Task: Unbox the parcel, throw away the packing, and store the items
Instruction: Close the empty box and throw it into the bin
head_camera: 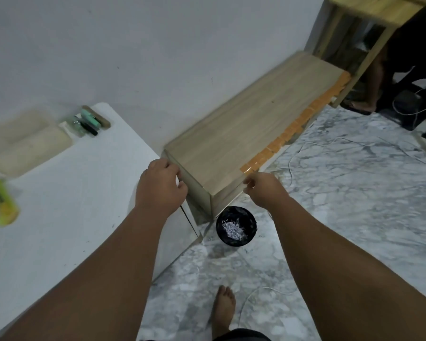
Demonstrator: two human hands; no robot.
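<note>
A long, low wooden cabinet [244,134] stands against the white wall, with orange tape [305,116] along its front top edge. My left hand [161,187] curls over its near left corner. My right hand [263,190] pinches its near right corner, where the tape ends. Below that end, a black bin [249,238] on the floor holds shredded white paper [233,228]. On the white table [71,193] to the left lie a flat beige box [27,141], a small tray of pens and green items [86,123] and a yellow-green pack [3,203].
The floor is grey marble tile with white cables [330,141] across it. A taller wooden shelf unit [354,28] stands at the far end of the cabinet. Another person's foot in a sandal [364,99] is beside it. My bare foot [223,306] is near the bin.
</note>
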